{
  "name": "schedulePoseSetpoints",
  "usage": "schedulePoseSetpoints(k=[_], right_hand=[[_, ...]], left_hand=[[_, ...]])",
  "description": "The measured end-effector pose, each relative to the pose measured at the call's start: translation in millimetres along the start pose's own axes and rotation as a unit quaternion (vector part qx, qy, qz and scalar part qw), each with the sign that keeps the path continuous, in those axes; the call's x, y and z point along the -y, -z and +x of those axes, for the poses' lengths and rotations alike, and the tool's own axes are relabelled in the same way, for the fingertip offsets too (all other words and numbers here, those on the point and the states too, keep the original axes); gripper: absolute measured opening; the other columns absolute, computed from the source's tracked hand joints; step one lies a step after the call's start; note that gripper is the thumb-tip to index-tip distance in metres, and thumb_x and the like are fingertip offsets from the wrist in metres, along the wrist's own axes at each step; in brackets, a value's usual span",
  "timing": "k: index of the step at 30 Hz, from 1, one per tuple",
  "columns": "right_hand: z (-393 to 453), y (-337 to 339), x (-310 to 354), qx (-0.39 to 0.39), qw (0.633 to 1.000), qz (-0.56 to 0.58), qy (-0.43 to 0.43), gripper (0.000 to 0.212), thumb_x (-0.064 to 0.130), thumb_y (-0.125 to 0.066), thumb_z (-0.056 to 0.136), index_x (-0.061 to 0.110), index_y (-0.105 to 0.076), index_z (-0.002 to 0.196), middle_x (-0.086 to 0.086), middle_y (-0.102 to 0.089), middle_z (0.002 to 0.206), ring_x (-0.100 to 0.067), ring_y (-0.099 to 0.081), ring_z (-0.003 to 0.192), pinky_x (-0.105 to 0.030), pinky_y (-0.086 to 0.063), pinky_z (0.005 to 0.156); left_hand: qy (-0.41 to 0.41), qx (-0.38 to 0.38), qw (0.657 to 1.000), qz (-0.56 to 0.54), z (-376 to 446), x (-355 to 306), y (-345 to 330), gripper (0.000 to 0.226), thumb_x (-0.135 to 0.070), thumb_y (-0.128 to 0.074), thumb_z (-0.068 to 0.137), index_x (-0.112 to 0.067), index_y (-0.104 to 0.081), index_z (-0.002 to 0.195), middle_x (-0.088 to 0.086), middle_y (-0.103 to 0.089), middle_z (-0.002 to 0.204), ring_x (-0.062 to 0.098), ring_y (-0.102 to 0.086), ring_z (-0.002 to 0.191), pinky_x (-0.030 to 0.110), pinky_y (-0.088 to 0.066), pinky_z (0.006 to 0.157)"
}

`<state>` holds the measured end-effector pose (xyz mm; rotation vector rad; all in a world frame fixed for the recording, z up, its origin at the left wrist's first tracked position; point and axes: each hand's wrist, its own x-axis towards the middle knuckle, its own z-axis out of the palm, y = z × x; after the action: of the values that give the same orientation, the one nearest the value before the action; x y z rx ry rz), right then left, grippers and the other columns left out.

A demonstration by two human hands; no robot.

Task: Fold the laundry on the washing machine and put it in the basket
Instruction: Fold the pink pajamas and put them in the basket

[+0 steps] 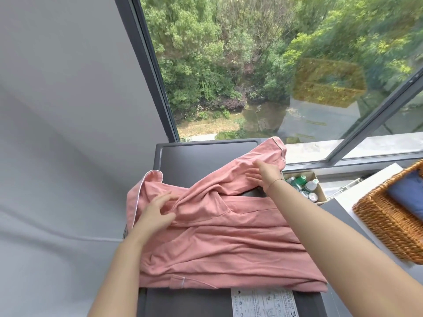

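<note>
A pink garment with white piping point(224, 239) lies spread across the dark grey top of the washing machine point(196, 156). My left hand point(158, 210) rests on its left side near the collar, fingers spread and pressing the cloth. My right hand point(265, 177) reaches over the far right sleeve, which runs up to the machine's back edge, and pinches a fold of it. The wicker basket point(386, 223) stands to the right on a white surface, with a folded blue item point(407, 197) inside.
A cardboard box of plastic bottles point(304, 184) sits on the floor between the machine and the window ledge. A grey wall is close on the left. A large window runs behind the machine. A printed label point(263, 302) is stuck on the machine's front edge.
</note>
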<state>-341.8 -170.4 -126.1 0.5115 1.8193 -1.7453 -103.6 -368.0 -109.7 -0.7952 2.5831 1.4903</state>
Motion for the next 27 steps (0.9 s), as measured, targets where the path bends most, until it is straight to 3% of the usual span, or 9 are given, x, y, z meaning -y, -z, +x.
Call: schedulePoseSetpoints(k=[3,6,9,12,15,17,21,23,27], right_hand=[[16,-7,10,-0.107,0.990,-0.063,0.069,0.011,0.010,-0.054,0.088,0.000,-0.055,0.084,-0.015,-0.058,0.062,-0.017,-0.058,0.037,-0.024,-0.049,0.038],[29,-6,16,-0.151,0.960,-0.209,0.111,0.023,0.025,-0.059,0.081,0.002,-0.060,0.082,-0.012,-0.064,0.063,-0.021,-0.064,0.053,-0.021,-0.050,0.051],[43,0,15,-0.238,0.931,-0.252,0.116,0.042,0.028,-0.060,0.078,0.004,-0.054,0.111,-0.017,-0.063,0.110,-0.031,-0.062,0.103,-0.035,-0.049,0.088],[51,15,17,-0.353,0.880,-0.303,0.090,0.044,0.021,-0.058,0.085,0.010,-0.042,0.125,-0.016,-0.041,0.136,-0.032,-0.038,0.126,-0.039,-0.031,0.102],[67,35,4,-0.261,0.942,-0.208,-0.038,0.087,0.044,-0.071,0.079,0.000,-0.030,0.141,-0.016,-0.031,0.148,-0.029,-0.031,0.136,-0.038,-0.024,0.111],[73,45,-5,-0.148,0.982,-0.095,-0.062,0.093,0.050,-0.073,0.076,0.000,-0.031,0.143,-0.009,-0.035,0.148,-0.023,-0.036,0.135,-0.032,-0.025,0.110],[65,50,-2,-0.156,0.987,0.023,0.004,0.029,0.011,-0.075,0.079,0.003,-0.057,0.100,0.001,-0.056,0.099,-0.013,-0.051,0.095,-0.021,-0.045,0.077],[50,48,3,-0.118,0.990,0.074,0.031,0.013,0.008,-0.071,0.081,0.011,-0.059,0.086,0.001,-0.056,0.082,-0.012,-0.054,0.080,-0.019,-0.045,0.058],[-6,53,23,0.075,0.962,0.245,0.091,0.026,0.008,-0.052,0.090,0.001,-0.060,0.113,-0.011,-0.063,0.109,-0.018,-0.061,0.102,-0.023,-0.053,0.085]], left_hand=[[0.048,0.022,0.991,-0.125,-1,0,-11,0.038,-0.026,-0.056,0.064,-0.050,-0.065,0.092,-0.021,-0.069,0.098,-0.008,-0.060,0.095,0.012,-0.044,0.081],[0.072,-0.027,0.990,-0.118,0,14,-18,0.016,-0.040,-0.067,0.073,-0.040,-0.066,0.089,-0.015,-0.069,0.086,0.005,-0.060,0.084,0.025,-0.044,0.079],[0.070,-0.015,0.988,-0.137,5,18,-20,0.008,-0.032,-0.071,0.078,-0.028,-0.064,0.076,-0.011,-0.056,0.067,0.007,-0.048,0.067,0.029,-0.036,0.066],[0.062,-0.006,0.979,-0.195,6,22,-23,0.009,-0.022,-0.073,0.080,-0.022,-0.065,0.075,-0.008,-0.054,0.069,0.007,-0.047,0.068,0.027,-0.034,0.064],[0.046,-0.023,0.966,-0.252,5,28,-26,0.012,-0.025,-0.072,0.076,-0.016,-0.067,0.083,-0.006,-0.059,0.074,0.008,-0.050,0.074,0.020,-0.038,0.065],[0.048,-0.021,0.964,-0.262,6,31,-27,0.008,-0.014,-0.073,0.082,-0.014,-0.066,0.085,-0.006,-0.059,0.075,0.009,-0.050,0.076,0.015,-0.040,0.064],[0.051,0.012,0.973,-0.225,3,25,-23,0.017,-0.019,-0.078,0.074,-0.021,-0.062,0.079,-0.012,-0.058,0.071,0.008,-0.050,0.072,0.016,-0.041,0.064],[0.062,-0.013,0.991,-0.120,2,17,-21,0.023,-0.032,-0.076,0.068,-0.027,-0.059,0.082,-0.016,-0.062,0.078,0.010,-0.055,0.080,0.026,-0.043,0.077],[0.046,-0.050,0.995,0.068,-8,-19,-27,0.048,-0.046,-0.073,0.074,-0.036,-0.052,0.116,-0.016,-0.058,0.108,0.012,-0.045,0.108,0.035,-0.027,0.109]])
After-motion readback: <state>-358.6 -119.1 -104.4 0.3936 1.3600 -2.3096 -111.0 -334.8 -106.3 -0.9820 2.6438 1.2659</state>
